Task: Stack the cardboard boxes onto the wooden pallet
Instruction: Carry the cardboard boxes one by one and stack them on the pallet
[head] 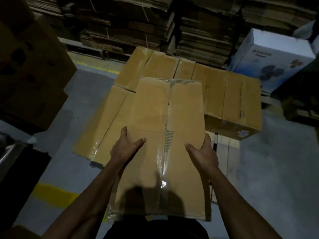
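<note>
I carry a long brown cardboard box (pixel 165 135) with a taped top seam, held out in front of my body. My left hand (pixel 125 149) grips its left edge, thumb on top. My right hand (pixel 202 152) grips its right edge, thumb on top as well. Beyond and below it, several brown cardboard boxes (pixel 224 94) lie side by side on the wooden pallet (pixel 224 144), of which only a pale strip shows at the right, under the boxes. The held box hides the middle of that layer.
Tall stacks of flattened cardboard (pixel 138 23) fill the back. A white and blue fan box (pixel 272 59) stands at the right. Dark cartons (pixel 29 66) rise on the left. The grey floor (pixel 276 169) has yellow line marks (pixel 51 194).
</note>
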Motion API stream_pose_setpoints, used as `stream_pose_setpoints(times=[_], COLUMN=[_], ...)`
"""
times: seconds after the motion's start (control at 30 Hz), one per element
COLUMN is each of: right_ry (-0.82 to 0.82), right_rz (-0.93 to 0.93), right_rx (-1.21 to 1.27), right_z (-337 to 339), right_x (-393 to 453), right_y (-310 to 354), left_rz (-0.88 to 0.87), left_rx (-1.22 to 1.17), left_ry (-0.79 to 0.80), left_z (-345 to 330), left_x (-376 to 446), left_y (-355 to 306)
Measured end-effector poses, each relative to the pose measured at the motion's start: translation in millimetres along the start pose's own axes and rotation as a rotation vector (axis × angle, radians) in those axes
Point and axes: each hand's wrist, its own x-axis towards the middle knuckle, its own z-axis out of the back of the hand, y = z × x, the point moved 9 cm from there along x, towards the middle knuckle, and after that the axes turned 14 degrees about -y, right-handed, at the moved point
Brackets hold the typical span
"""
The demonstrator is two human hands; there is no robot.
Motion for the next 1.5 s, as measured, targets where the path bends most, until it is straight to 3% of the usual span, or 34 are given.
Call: stream_pose_setpoints(times=[0.23, 0.67, 0.83, 1.23, 1.5], right_ry=[-0.022, -0.002, -0.002, -0.063, -0.1], right_rz=[-0.162, -0.266, -0.265, -0.226, -0.237], right_rx=[-0.029, -0.057, -0.075, -0.013, 0.031], right_z=[-55.3, -132.1, -179.8, -282.0, -315.2], right_x=[-5.1, 22.4, 45.7, 103.7, 129.8], right_y=[-11.9, -67.5, -100.0, -135.8, -146.2], left_rz=[-0.034, 0.037, 0.077, -0.083, -0.238], left_rx=[0.05, 0.08, 0.07, -0.139, 0.129], left_ry=[0.1, 0.269, 0.254, 0.198, 0.099], left_z=[-21.0, -100.4, -133.8, -192.0, -221.1], left_x=[54.5, 101.2, 126.6, 203.9, 244.5], left_y=[29.2, 88.4, 127.9, 163.5, 176.3])
